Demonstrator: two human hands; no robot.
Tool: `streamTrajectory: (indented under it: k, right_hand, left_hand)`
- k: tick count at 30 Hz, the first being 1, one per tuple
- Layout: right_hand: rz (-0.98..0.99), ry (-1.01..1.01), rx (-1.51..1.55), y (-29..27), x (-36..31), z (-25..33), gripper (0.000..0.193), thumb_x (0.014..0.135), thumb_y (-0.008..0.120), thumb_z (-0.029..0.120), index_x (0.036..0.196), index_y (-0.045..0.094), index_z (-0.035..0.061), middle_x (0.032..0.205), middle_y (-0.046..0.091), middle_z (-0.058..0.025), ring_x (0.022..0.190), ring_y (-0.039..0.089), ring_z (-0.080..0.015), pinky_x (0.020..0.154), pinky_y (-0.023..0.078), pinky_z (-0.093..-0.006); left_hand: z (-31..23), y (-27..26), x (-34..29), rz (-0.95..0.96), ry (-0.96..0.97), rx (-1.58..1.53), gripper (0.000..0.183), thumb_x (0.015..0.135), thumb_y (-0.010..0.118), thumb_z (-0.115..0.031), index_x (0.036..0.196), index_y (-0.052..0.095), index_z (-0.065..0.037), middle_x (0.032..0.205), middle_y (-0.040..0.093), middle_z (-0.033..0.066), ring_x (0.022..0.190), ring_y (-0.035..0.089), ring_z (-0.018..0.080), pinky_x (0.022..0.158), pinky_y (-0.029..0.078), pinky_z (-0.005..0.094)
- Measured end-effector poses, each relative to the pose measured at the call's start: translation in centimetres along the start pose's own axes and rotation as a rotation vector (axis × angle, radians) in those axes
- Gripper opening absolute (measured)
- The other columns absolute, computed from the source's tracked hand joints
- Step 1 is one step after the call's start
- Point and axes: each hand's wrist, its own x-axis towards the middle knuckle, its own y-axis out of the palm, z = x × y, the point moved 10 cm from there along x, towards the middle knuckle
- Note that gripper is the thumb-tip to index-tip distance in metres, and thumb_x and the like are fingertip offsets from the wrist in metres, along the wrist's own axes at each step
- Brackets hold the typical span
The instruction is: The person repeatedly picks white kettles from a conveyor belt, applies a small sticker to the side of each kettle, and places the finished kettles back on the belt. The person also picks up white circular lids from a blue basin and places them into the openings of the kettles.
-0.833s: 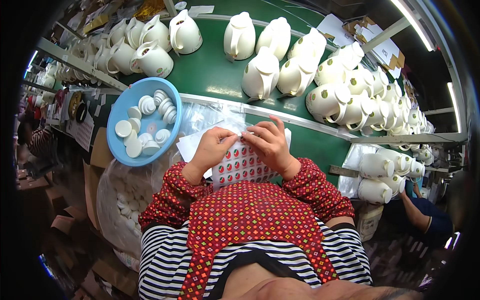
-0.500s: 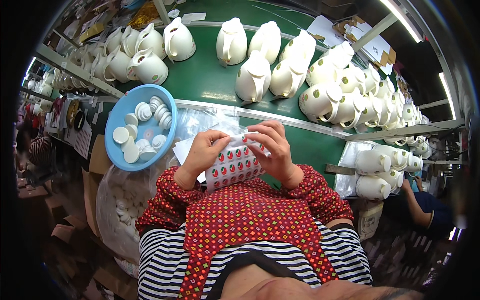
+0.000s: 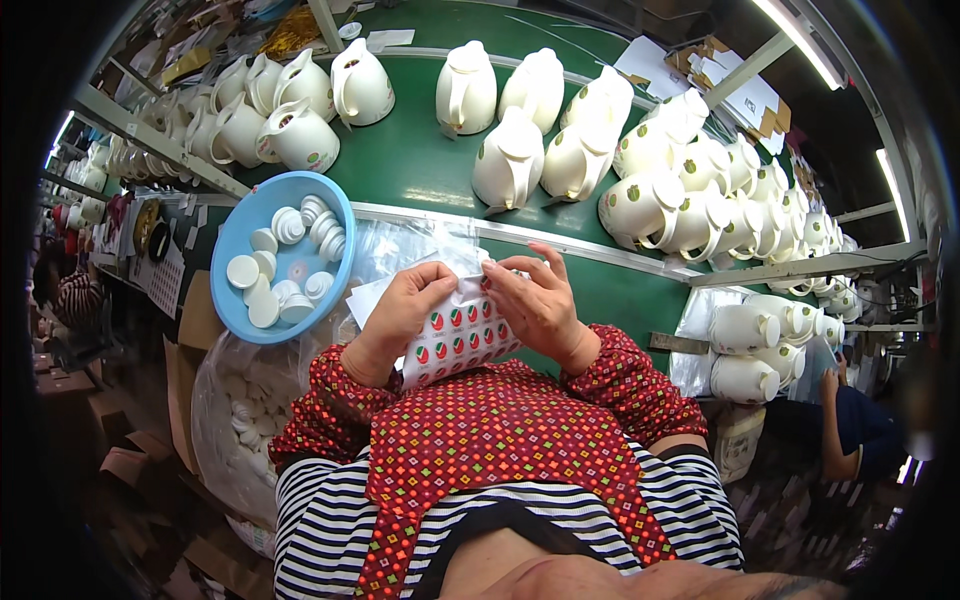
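Note:
A white sheet of stickers [image 3: 461, 335], printed with rows of red and green marks, is held up in front of my red patterned apron. My left hand [image 3: 408, 308] pinches its upper left part between thumb and fingers. At the upper right edge, the thumb and index finger of my right hand [image 3: 535, 305] close on the sheet, its other fingers raised. Whether a single sticker is lifted there is hidden by the fingertips. Behind my left hand more white paper [image 3: 368, 299] sticks out, over clear plastic bags [image 3: 410, 240] on the table edge.
A blue basin [image 3: 222, 290] of white lids stands at the left. Cream jugs [image 3: 508, 165] stand across the green table [image 3: 400, 165], crowded at the right. Below the basin is a plastic-lined carton [image 3: 215, 400] of white parts. Another person's arm [image 3: 832, 415] shows at far right.
My right hand's fingers have drawn in to the sheet's upper edge, and the sheet has shifted slightly left and down. The other person's arm at far right has moved.

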Motion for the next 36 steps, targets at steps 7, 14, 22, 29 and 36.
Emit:
streamTrajectory:
  k: [7,14,22,29,36]
  right_hand:
    - [-0.02,0.06,0.097,-0.3,-0.1,0.2,0.054,0.076,0.081,0.001,0.128,0.067,0.0042,0.108,0.076,-0.0019,0.102,0.066,-0.0213,0.105,0.043,-0.0438]
    - [-0.104,0.164,0.24,-2.2,1.4,-1.0,0.08,0.077,0.078,-0.004,0.149,0.045,0.0068,0.13,0.071,-0.0107,0.111,0.068,-0.027,0.109,0.04,-0.0476]
    - [0.011,0.087,0.332,-0.7,1.8,-1.2,0.074,0.081,0.075,-0.006,0.148,0.046,0.0034,0.134,0.066,-0.0158,0.114,0.071,-0.0297,0.11,0.046,-0.05]
    - [-0.161,-0.059,0.211,-1.0,1.1,-0.3,0.068,0.081,0.078,-0.006,0.143,0.05,0.0016,0.13,0.065,-0.0226,0.115,0.068,-0.0345,0.1,0.053,-0.0474]
    - [-0.154,0.244,0.462,-0.8,1.2,-2.6,0.082,0.078,0.076,-0.014,0.15,0.041,0.0025,0.148,0.051,-0.0232,0.089,0.074,-0.0214,0.09,0.057,-0.0382]
  left_hand:
    - [1.0,-0.1,0.3,0.059,-0.032,-0.222,0.016,0.106,0.054,-0.014,0.104,0.064,-0.002,0.092,0.07,0.0039,0.076,0.065,0.008,0.068,0.054,0.0238]
    - [-1.3,0.2,-0.4,0.02,0.048,-0.069,0.015,0.105,0.052,-0.011,0.098,0.061,0.0,0.113,0.072,0.0129,0.088,0.066,0.0111,0.078,0.055,0.0265]
    - [-3.6,2.1,-1.6,0.119,0.097,-0.178,0.016,0.104,0.053,-0.015,0.092,0.054,-0.004,0.13,0.066,0.0185,0.098,0.065,0.0156,0.085,0.055,0.0303]
    - [-1.2,1.0,-1.2,0.129,-0.019,-0.458,0.014,0.103,0.054,-0.015,0.094,0.052,-0.004,0.126,0.067,0.0193,0.089,0.068,0.0164,0.079,0.058,0.0294]
    - [2.1,-5.8,4.4,-0.016,0.078,0.141,0.022,0.105,0.053,-0.016,0.105,0.064,0.003,0.114,0.073,0.0119,0.093,0.067,0.0117,0.084,0.055,0.0293]
